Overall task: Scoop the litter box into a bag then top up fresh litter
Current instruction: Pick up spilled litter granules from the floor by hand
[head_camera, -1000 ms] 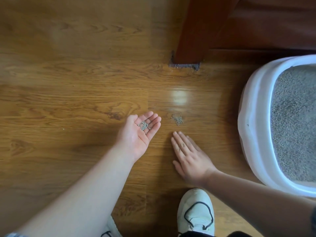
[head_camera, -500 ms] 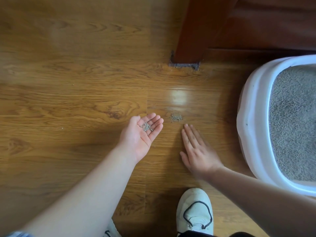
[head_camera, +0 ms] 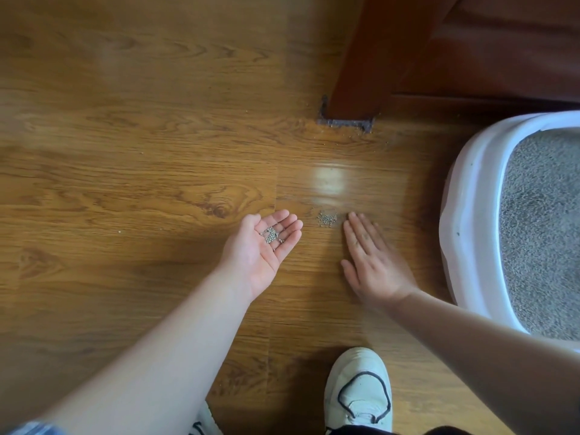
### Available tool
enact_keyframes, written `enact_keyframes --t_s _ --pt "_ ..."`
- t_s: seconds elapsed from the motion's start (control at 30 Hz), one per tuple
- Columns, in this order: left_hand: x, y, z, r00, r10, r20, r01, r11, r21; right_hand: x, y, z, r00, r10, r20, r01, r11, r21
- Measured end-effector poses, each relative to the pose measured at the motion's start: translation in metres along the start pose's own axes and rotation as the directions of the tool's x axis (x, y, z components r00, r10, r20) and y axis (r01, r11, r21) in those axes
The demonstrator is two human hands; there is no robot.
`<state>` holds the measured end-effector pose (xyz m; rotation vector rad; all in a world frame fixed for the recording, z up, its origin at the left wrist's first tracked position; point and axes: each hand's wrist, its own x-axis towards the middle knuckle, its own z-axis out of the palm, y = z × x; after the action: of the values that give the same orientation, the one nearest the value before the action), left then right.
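Note:
My left hand (head_camera: 262,251) lies palm up just above the wooden floor, cupped, with several grey litter granules (head_camera: 270,235) resting in it. A small heap of spilled litter granules (head_camera: 327,219) sits on the floor between my two hands. My right hand (head_camera: 370,259) is flat, palm down, fingers together, its fingertips just right of that heap. The white litter box (head_camera: 464,221) stands at the right edge, filled with grey litter (head_camera: 543,227). No bag or scoop is in view.
A dark red wooden furniture leg (head_camera: 367,58) with a grey pad stands on the floor behind the heap, with fine crumbs around its base. My white shoe (head_camera: 357,390) is at the bottom centre. Wood-grain floor (head_camera: 125,152) stretches to the left.
My right hand has slid forward and to the right along the floor, ending beside the small heap. My left hand stays cupped with its granules, shifted slightly right.

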<state>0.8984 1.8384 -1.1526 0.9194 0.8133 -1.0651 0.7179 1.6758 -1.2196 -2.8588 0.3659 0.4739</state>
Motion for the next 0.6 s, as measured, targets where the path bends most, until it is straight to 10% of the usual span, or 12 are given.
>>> enact_keyframes --t_s 0.37,0.6 --pt "-0.001 -0.006 0.0 1.0 -0.003 -0.011 0.003 1.0 0.012 0.017 -0.005 -0.007 0.994 -0.045 -0.101 0.058 0.99 0.127" --pt "0.001 -0.006 -0.001 1.0 -0.01 -0.01 0.01 1.0 0.004 0.044 -0.004 -0.042 0.959 0.278 -0.059 -0.28 0.96 -0.028"
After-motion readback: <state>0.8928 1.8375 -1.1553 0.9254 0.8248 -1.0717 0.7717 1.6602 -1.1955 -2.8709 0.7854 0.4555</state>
